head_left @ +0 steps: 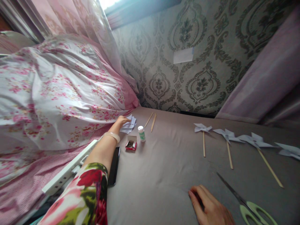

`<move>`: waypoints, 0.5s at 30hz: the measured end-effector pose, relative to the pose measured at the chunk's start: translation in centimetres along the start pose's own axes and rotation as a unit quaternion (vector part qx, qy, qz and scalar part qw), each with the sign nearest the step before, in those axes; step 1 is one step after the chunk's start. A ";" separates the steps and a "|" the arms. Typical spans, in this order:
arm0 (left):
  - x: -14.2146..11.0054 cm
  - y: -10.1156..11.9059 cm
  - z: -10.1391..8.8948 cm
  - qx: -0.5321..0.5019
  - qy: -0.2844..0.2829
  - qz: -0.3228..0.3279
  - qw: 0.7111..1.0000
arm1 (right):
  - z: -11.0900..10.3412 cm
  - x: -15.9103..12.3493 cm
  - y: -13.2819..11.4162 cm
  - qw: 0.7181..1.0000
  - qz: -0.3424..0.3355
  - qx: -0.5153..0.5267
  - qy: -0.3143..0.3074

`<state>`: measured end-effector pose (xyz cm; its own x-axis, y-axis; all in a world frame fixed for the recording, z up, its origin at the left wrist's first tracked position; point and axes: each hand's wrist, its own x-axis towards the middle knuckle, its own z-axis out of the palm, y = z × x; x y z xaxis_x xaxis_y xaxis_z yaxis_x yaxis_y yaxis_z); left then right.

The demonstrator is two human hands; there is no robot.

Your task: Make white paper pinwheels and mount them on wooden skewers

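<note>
Four paper pinwheels [254,142] lie at right, three visibly on wooden sticks [229,156] and apparently finished; loose sticks [153,122] and paper sheets [130,125] remain at left, left hand [123,120] on the sheets, pinch indeterminable, right hand [211,206] loosely curled, nothing visible in it.

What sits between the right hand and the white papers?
In the head view, the white-capped bottle stands between the right hand and the white papers, nearer the papers; the rest is gray cloth.
</note>
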<state>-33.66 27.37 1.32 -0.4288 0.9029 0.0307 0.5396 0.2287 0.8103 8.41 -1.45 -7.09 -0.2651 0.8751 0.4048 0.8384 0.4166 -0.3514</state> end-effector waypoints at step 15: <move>-0.8 -0.2 0.0 0.052 -0.011 -0.038 0.998 | 0.2 -0.1 0.2 1.000 0.010 0.000 -0.016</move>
<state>-33.40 26.58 1.09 -0.4559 0.8891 -0.0411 0.5791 0.3313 0.7449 8.54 -1.45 -7.34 -0.2625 0.8910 0.3705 0.8438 0.3982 -0.3597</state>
